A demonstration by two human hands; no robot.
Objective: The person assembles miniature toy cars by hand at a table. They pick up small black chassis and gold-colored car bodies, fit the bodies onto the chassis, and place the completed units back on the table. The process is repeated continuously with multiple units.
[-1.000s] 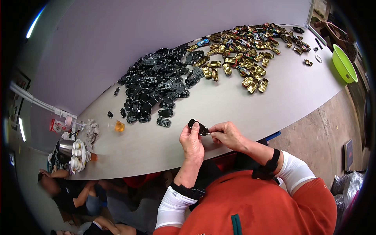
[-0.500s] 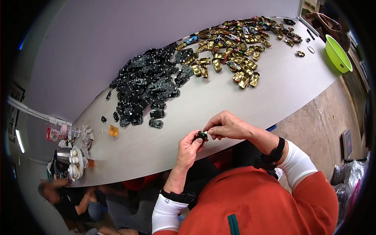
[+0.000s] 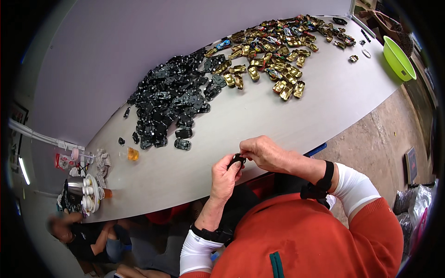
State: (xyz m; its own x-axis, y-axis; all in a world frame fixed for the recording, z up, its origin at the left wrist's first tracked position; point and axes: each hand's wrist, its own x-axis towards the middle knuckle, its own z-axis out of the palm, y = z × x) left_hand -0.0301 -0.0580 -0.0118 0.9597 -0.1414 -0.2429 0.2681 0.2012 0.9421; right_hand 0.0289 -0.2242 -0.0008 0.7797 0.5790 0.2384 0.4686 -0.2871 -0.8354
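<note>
Low over the near side of the table, my left hand [image 3: 223,180] grips a small black toy car base [image 3: 236,160] between thumb and fingers. My right hand [image 3: 264,152] is closed, its fingertips pinched against the right end of that base; whatever they hold is hidden. Farther off on the table lies a large heap of black toy car bases [image 3: 167,97]. Beside it, to the right, spreads a heap of shiny gold toy car bodies [image 3: 278,65], with some blue and red ones mixed in.
A lime green basin [image 3: 397,59] stands at the table's right end. On the left are an amber cup [image 3: 132,154], a crumpled cloth [image 3: 103,163] and a tray [image 3: 98,193] with white cups. Another person [image 3: 88,241] sits at the lower left. A wall borders the table's far edge.
My right fingers have moved in against the black base, and the pale bit seen at their tips is now covered. The base has turned a little in my left hand. The view has shifted slightly.
</note>
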